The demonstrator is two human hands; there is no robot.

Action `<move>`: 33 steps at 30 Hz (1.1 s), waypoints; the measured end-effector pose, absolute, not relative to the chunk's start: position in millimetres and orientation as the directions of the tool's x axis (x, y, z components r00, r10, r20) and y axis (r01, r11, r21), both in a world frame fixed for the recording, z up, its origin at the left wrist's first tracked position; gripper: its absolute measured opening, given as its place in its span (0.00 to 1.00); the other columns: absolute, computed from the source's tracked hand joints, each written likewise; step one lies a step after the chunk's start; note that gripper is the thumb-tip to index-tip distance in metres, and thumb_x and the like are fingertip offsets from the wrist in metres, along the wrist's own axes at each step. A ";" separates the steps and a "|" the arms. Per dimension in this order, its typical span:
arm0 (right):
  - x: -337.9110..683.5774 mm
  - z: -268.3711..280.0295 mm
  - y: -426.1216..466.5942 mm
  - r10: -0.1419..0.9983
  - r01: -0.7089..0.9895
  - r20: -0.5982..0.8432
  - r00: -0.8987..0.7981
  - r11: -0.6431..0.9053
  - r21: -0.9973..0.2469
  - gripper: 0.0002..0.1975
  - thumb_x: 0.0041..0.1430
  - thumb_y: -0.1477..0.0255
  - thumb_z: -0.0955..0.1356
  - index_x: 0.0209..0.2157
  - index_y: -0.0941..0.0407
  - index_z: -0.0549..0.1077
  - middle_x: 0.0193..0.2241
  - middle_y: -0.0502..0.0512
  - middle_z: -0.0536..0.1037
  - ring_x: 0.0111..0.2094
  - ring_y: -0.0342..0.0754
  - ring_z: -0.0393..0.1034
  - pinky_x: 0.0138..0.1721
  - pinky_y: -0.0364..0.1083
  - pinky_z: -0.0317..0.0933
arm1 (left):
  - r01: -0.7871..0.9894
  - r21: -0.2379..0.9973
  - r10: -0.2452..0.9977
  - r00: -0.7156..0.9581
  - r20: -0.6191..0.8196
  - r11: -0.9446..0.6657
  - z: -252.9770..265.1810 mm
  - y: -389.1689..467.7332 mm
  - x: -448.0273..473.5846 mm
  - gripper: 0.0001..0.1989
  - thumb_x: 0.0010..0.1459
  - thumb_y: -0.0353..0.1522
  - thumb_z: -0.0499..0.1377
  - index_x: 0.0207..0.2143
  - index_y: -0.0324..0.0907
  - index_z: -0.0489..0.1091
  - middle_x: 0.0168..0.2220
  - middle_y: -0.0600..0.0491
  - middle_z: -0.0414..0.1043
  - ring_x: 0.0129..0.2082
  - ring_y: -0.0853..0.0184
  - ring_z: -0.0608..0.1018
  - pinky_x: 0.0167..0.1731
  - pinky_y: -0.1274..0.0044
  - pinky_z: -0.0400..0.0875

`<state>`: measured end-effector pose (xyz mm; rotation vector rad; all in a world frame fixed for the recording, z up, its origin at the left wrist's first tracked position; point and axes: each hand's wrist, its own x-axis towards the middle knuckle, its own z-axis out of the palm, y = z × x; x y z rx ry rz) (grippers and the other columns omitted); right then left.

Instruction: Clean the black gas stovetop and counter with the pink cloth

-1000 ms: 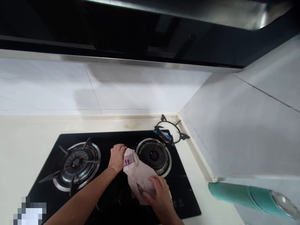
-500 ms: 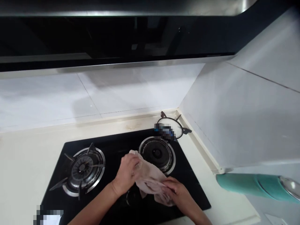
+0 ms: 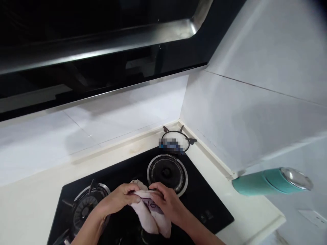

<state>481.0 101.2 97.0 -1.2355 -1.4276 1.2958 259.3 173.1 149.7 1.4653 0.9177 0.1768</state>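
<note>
Two bare hands hold a pale pinkish cloth (image 3: 144, 219) above the near middle of a black glass gas stove (image 3: 206, 200). The left hand (image 3: 120, 199) pinches the cloth's upper edge, thumb and fingers nearly closed with fabric between them. The right hand (image 3: 170, 204) grips the same edge just beside it, fingers bent over the cloth; its thumb is hard to make out. The cloth hangs in folds, dark lettering partly covered. Beyond the hands is the right burner (image 3: 166, 172); a black pan ring (image 3: 189, 144) lies farther back. A teal flask (image 3: 258, 183) is at right, by the cream desk (image 3: 244, 211).
</note>
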 end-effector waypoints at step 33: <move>642.2 -50.7 77.4 0.901 0.905 0.368 0.228 -0.057 -0.421 0.16 0.56 0.76 0.63 0.46 0.52 0.73 0.49 0.58 0.73 0.51 0.56 0.66 0.52 0.57 0.59 | 0.688 0.408 0.762 0.647 0.029 -0.600 47.3 304.9 378.4 0.20 0.61 0.25 0.52 0.54 0.44 0.71 0.49 0.48 0.73 0.49 0.61 0.72 0.54 0.67 0.66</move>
